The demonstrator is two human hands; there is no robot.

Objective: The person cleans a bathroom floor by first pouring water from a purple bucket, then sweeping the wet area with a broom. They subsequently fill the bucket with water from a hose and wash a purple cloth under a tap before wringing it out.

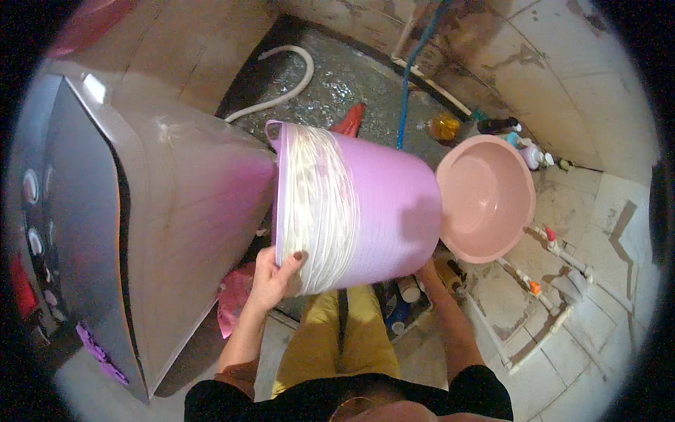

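A purple plastic laundry tub (395, 195) lies on its side in front of me, held off the floor, its mouth facing left. White gathered material (321, 211), film or cloth, wraps around the tub near its rim. My left hand (274, 277) grips that rim, thumb outside over the white wrap and the other fingers hidden inside. At the tub's base, my right hand (426, 268) holds from below, and most of its fingers are hidden. Just beyond the base is a pink plastic basin (482, 198), its open side facing me.
A washing machine (179, 211) stands at left. On the wet floor (343, 68) lie a pale drain hose (303, 79) and a red item (350, 118). A blue hose (408, 89) hangs down. Bottles (532, 155) line the right wall, near pipes with a red valve (550, 233).
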